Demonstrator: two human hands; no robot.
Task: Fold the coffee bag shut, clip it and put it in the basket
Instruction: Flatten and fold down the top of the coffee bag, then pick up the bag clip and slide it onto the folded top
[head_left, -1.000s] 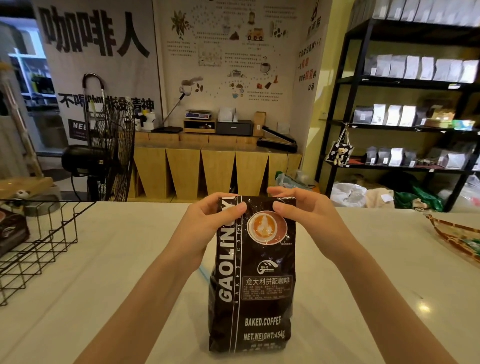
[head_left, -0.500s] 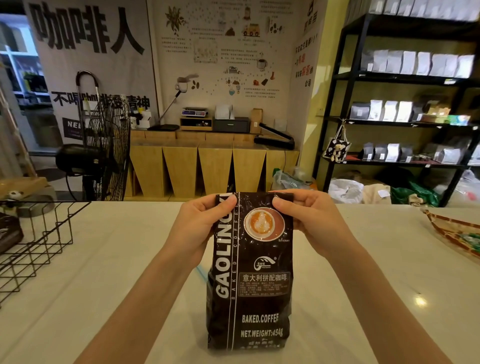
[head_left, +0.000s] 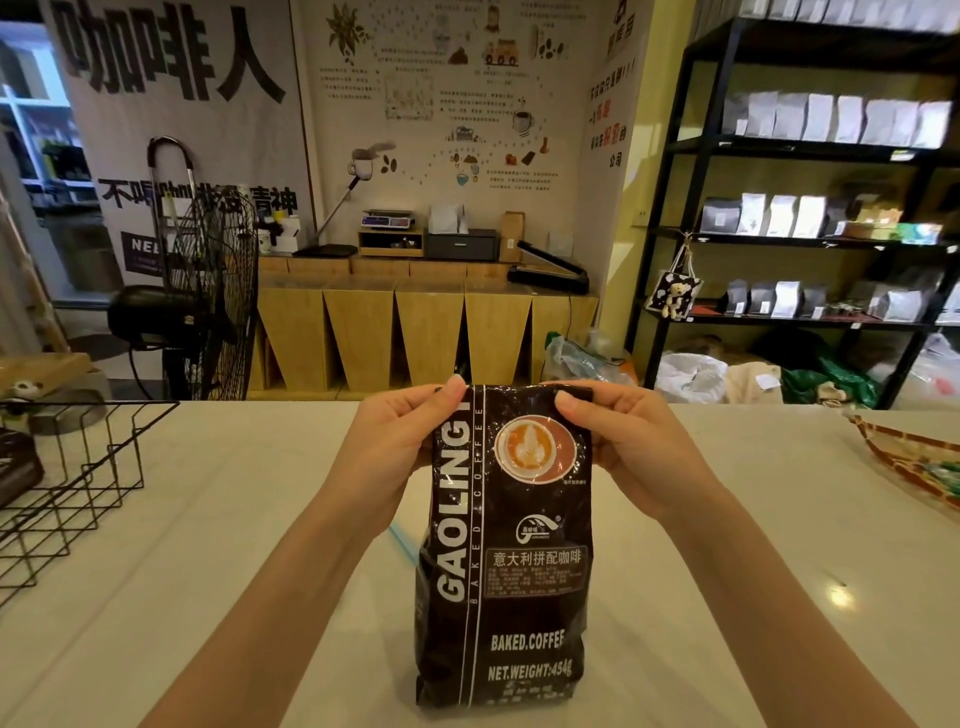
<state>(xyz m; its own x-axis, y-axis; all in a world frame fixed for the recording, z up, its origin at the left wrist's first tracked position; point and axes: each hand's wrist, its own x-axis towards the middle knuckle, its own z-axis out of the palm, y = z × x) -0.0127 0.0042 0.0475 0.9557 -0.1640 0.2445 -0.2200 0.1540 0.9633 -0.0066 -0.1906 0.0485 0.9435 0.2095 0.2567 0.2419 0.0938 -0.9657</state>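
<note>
Left hand (head_left: 395, 452), right hand (head_left: 618, 447) pinching top corners of upright coffee bag (head_left: 501, 545). Uneven roll: fold may spring open, bag tip (clip unseen). Basket (head_left: 78, 499) far left.

Wire basket (head_left: 78, 483), left of frame: cut off by the left edge; a dark item (head_left: 18, 467) inside shows only in part, identity unclear. Woven tray (head_left: 914, 457), right of frame: cut by the right edge, contents blurred. Coffee bag (head_left: 501, 545): hides the fingers behind its top, and all but a thin blue sliver (head_left: 402, 543) of something on the desk (head_left: 208, 571). Small print on bag panel: too small to read. Both forearms run off the bottom edge.
</note>
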